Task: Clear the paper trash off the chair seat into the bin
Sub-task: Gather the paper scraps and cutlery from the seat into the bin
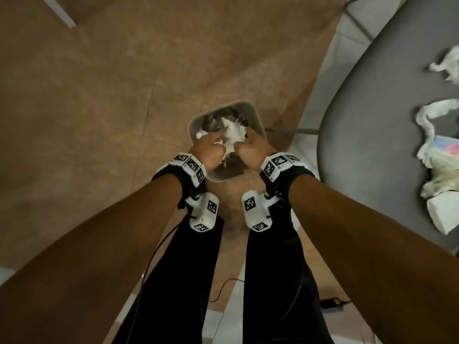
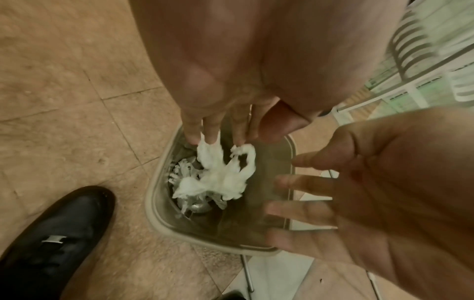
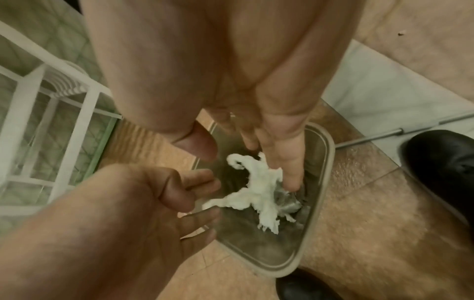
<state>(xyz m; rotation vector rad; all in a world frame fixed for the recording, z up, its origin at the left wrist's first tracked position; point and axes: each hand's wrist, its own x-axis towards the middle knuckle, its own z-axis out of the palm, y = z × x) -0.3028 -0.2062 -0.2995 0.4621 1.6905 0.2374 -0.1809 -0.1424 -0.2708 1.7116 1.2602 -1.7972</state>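
1. The crumpled white tissue [image 2: 220, 178], torn and stringy, hangs in the mouth of the bin [image 2: 153, 205].
2. The left hand [image 2: 231, 85] and the right hand [image 3: 231, 81] both have a released grip, fingers straight over it.
3. More tissue scraps [image 1: 432, 115] lie on the grey chair seat [image 1: 367, 135].

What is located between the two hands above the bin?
A crumpled white tissue wad sits between the left hand and right hand, over the grey square bin; the head view shows it.

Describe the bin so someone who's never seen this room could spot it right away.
Look at the brown tiled floor left of the grey chair seat. The bin stands there between two black shoes, under both hands: small, pale-rimmed, with rounded corners and white paper inside.
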